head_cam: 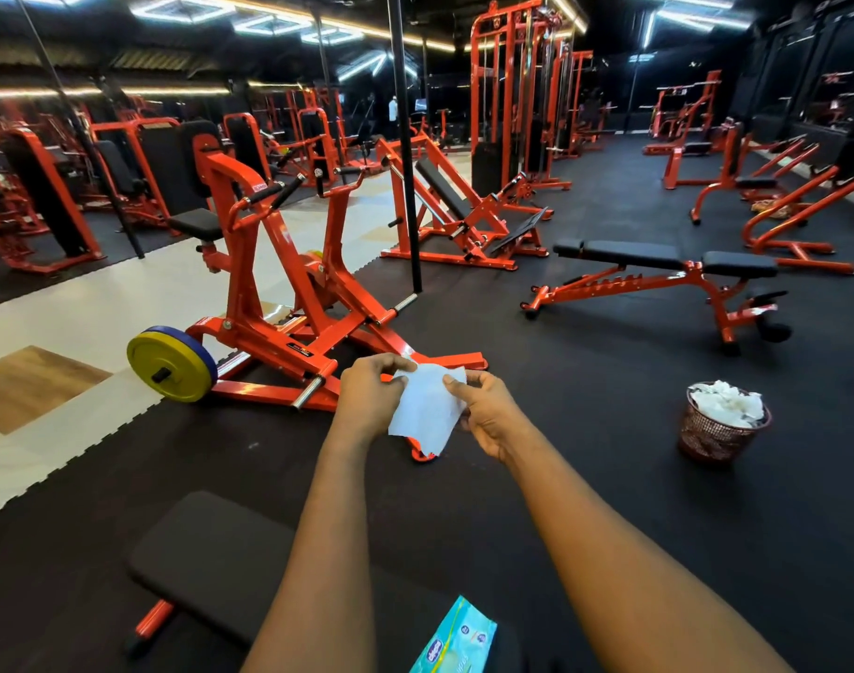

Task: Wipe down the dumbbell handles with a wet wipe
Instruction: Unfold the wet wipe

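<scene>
A white wet wipe (427,412) hangs spread out in front of me, held by both hands at arm's length. My left hand (369,398) pinches its upper left edge. My right hand (485,412) pinches its upper right edge between thumb and fingers. A teal pack of wipes (456,641) lies on the black bench pad (206,561) just below my arms. No dumbbell shows in this view.
A mesh wastebasket (721,425) full of used white wipes stands on the black floor to the right. An orange plate-loaded machine (274,293) with a yellow weight plate (170,364) is ahead on the left. An adjustable bench (667,279) stands further right.
</scene>
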Demonstrator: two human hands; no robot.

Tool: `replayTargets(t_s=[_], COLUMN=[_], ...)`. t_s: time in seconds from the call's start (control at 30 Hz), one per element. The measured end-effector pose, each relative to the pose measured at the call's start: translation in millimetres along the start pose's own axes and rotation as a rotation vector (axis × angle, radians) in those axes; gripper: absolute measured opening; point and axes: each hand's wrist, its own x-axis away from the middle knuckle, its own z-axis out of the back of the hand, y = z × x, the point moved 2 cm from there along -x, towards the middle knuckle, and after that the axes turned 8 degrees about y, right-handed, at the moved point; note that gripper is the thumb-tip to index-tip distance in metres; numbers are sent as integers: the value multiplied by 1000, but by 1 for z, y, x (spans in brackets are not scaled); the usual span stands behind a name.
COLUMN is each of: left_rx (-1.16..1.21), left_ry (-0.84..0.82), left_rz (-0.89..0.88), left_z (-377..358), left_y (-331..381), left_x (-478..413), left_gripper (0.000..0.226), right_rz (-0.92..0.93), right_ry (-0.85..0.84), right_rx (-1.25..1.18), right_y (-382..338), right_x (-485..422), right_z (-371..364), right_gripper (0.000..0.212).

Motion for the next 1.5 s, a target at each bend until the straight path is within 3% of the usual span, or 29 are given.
replayTargets(t_s=[0.1, 0.23, 0.37, 0.53, 0.77, 1.0, 1.2, 1.5], left_rx=[4, 9, 2, 26, 26, 23, 11, 17], left_ry=[85, 193, 201, 199, 152, 76, 12, 92], left_rz=[11, 14, 27, 11, 44, 36, 57, 83], left_z=[1, 3, 5, 3, -1, -1, -5, 1], left_y=[-2, -4, -5, -3, -2, -9, -9, -4], left_x=[1, 2, 3, 3, 3, 1, 2, 1], left_gripper=[21, 20, 20, 13, 22, 13, 22, 25], right_rz=[43, 198, 318, 313, 331, 370, 371, 375], right_ry=[-14, 29, 44, 12, 33, 46, 36, 67], right_rx=[80, 110, 237, 298, 305, 345, 364, 336], right_y=[0, -3, -7, -3, -5, -6, -7, -9], right_x=[1, -4, -5, -9, -7, -10, -11, -9], right_z=[-2, 2, 7, 9, 13, 16, 14, 17], right_gripper=[59, 63, 55, 35, 12, 17, 13, 21])
